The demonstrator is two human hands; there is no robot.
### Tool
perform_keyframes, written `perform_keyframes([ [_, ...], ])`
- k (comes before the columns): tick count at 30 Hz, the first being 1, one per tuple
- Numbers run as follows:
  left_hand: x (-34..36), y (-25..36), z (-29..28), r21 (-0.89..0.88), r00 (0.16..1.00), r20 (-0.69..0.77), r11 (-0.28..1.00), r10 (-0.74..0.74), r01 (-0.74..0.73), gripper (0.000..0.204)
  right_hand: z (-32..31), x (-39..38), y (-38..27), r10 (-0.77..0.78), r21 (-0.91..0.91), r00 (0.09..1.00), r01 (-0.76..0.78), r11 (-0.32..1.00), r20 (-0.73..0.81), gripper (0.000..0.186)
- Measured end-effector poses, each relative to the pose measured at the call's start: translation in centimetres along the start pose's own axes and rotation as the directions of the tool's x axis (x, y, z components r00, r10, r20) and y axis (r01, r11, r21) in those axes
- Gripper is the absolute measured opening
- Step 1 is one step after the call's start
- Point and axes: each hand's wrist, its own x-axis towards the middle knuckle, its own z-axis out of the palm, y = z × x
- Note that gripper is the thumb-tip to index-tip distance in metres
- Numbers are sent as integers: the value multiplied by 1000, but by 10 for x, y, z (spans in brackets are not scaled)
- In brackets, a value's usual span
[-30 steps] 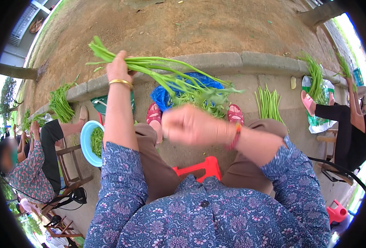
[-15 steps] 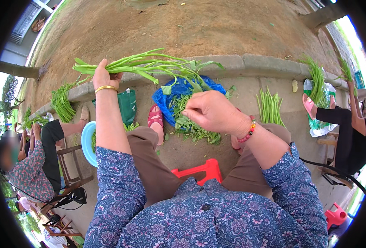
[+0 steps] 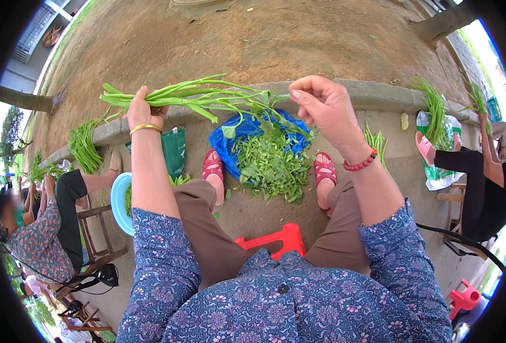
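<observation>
Head view: green stem bunch (image 3: 176, 101) held out over leaf pile (image 3: 273, 166)
We record left hand (image 3: 144, 111) closed round the stems; right hand (image 3: 330, 111) beside the leafy ends (image 3: 266, 99), thumb and forefinger nearly together; whether its grip pinches a leaf we cannot tell; pile spills off blue plastic (image 3: 223, 137) onto ground (image 3: 253, 214).

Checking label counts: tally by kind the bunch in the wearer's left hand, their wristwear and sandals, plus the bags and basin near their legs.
Bunch of green stems in the left hand: 1
Wristwear, gold bangle and red bead bracelet: 2
Red sandals: 2
Bags, blue plastic bag and green bag: 2
Light-blue basin: 1
Total: 8
</observation>
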Motion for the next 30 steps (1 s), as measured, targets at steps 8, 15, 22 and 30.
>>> perform_keyframes([
  [8, 2, -4, 5, 50, 1000, 27, 999, -8, 7, 19, 19, 4, 7, -61, 12, 995, 61, 998, 85, 16],
  [15, -1, -5, 6, 25, 999, 29, 999, 35, -35, 18, 23, 6, 17, -65, -255, 993, 88, 963, 98, 14],
  [22, -1, -3, 5, 53, 997, -5, 996, 78, -77, 22, 23, 2, 12, -168, -337, 933, 277, 900, 318, 11],
  [30, -4, -10, 11, 36, 993, -28, 993, 117, -116, 32, 26, -15, 0, -82, -361, 762, 395, 844, 642, 10],
])
